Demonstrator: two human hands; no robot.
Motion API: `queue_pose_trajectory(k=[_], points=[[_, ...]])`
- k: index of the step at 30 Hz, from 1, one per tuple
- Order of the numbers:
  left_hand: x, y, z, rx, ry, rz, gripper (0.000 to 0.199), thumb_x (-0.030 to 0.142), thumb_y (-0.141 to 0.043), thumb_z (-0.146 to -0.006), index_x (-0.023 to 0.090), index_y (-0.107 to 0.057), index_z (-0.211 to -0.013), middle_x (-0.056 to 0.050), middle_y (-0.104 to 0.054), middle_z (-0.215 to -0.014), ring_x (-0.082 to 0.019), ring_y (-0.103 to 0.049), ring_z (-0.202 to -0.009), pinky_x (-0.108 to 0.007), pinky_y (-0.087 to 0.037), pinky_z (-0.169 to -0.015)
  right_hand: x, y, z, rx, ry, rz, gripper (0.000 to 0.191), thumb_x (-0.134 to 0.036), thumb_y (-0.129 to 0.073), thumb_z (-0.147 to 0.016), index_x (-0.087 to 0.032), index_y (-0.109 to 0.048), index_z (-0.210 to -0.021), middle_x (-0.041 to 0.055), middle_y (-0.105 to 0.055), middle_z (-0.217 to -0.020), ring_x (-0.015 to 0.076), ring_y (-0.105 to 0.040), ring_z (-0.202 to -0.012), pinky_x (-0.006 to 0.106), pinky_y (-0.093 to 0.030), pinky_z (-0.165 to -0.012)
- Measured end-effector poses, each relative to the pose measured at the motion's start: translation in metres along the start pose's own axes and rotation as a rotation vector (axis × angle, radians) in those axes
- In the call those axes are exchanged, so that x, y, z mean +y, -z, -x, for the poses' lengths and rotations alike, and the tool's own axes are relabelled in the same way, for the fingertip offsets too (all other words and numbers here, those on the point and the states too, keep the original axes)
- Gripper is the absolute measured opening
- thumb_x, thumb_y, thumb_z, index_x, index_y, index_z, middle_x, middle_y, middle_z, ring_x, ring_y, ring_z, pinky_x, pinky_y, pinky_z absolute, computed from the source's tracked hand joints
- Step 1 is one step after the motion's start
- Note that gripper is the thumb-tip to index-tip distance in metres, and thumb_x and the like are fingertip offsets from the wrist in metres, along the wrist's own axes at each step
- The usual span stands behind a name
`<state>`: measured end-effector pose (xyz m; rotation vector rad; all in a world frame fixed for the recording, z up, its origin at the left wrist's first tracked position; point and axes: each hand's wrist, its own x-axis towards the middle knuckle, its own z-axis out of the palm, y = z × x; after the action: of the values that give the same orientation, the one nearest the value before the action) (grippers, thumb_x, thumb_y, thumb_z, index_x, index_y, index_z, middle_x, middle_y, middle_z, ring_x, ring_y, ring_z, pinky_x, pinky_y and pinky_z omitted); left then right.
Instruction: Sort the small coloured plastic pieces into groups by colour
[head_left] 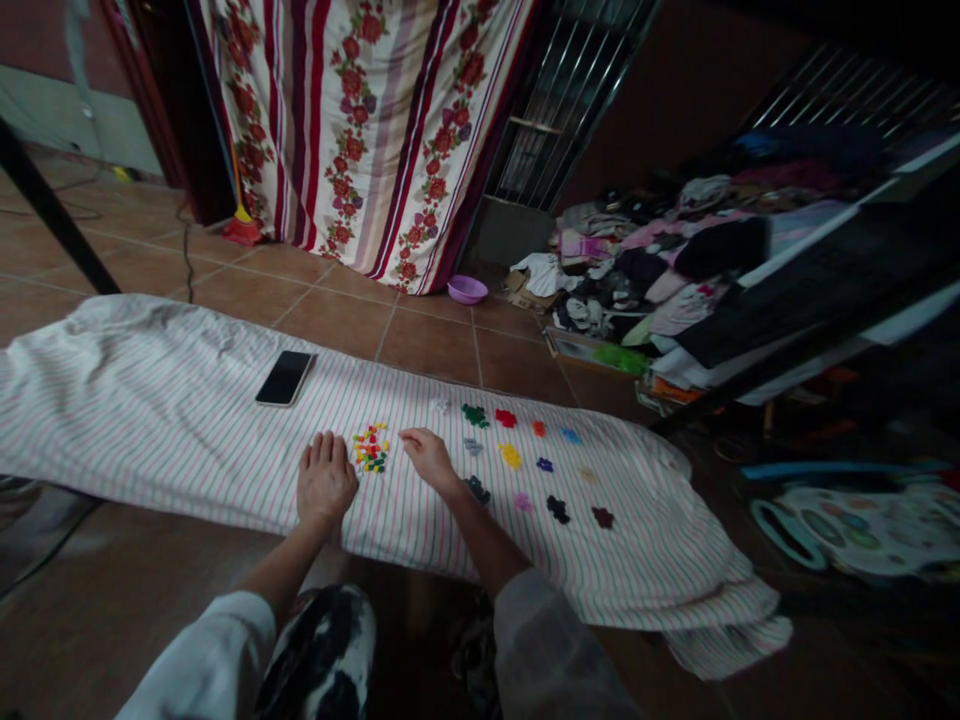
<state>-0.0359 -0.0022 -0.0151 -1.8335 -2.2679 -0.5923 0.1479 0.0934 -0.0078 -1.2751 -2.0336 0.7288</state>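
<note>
My left hand (pixel 328 478) lies palm down on the striped cloth (pixel 225 440), fingers stretched out, just left of a mixed cluster of small red, yellow, green and orange pieces (pixel 371 450). To the right of that cluster is my right hand (pixel 427 457), its fingertips pinched together; whatever they hold is too small to make out. Beyond it, small pieces lie sorted by colour in several piles, among them a green pile (pixel 474 415), a red pile (pixel 505 418), a yellow pile (pixel 510 456), a pink pile (pixel 523 502) and a black pile (pixel 558 509).
A smartphone (pixel 285 378) rests on the cloth at the back left. On the tiled floor behind stand a purple basin (pixel 467 290) and a red dustpan (pixel 243 229). Heaped clothes (pixel 660 260) fill the right side, near a dark slanting bar (pixel 787 320).
</note>
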Motion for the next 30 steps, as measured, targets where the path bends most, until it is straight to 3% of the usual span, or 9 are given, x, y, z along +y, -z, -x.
queue_pose_trajectory(k=[9, 21, 30], points=[[0.001, -0.001, 0.0, 0.022, -0.003, -0.013, 0.045, 0.021, -0.038, -0.084, 0.006, -0.054, -0.122, -0.02, -0.053, -0.132, -0.031, -0.043, -0.129, -0.045, -0.03, -0.107, -0.019, -0.028, -0.025, -0.064, 0.084, 0.188, 0.042, -0.005, -0.04, -0.08, -0.018, -0.065, -0.112, 0.0079, -0.062, -0.115, 0.0161, -0.055, -0.108, 0.03, -0.041, -0.099], [0.0, 0.001, 0.001, 0.045, -0.029, 0.007, 0.045, 0.022, -0.039, -0.083, 0.004, -0.055, -0.121, -0.022, -0.054, -0.131, -0.032, -0.043, -0.128, -0.046, -0.03, -0.106, -0.033, -0.033, -0.033, -0.097, -0.14, 0.36, 0.028, -0.013, -0.046, -0.085, -0.023, -0.067, -0.102, 0.0056, -0.06, -0.101, 0.0155, -0.057, -0.092, 0.026, -0.043, -0.085], [0.0, 0.0, 0.001, 0.056, -0.024, 0.001, 0.044, 0.022, -0.039, -0.083, 0.004, -0.056, -0.12, -0.021, -0.055, -0.129, -0.033, -0.044, -0.126, -0.045, -0.031, -0.106, -0.023, -0.031, -0.029, -0.03, -0.09, 0.263, 0.024, -0.01, -0.046, -0.083, -0.021, -0.062, -0.097, 0.0042, -0.061, -0.098, 0.0141, -0.057, -0.091, 0.024, -0.043, -0.084]])
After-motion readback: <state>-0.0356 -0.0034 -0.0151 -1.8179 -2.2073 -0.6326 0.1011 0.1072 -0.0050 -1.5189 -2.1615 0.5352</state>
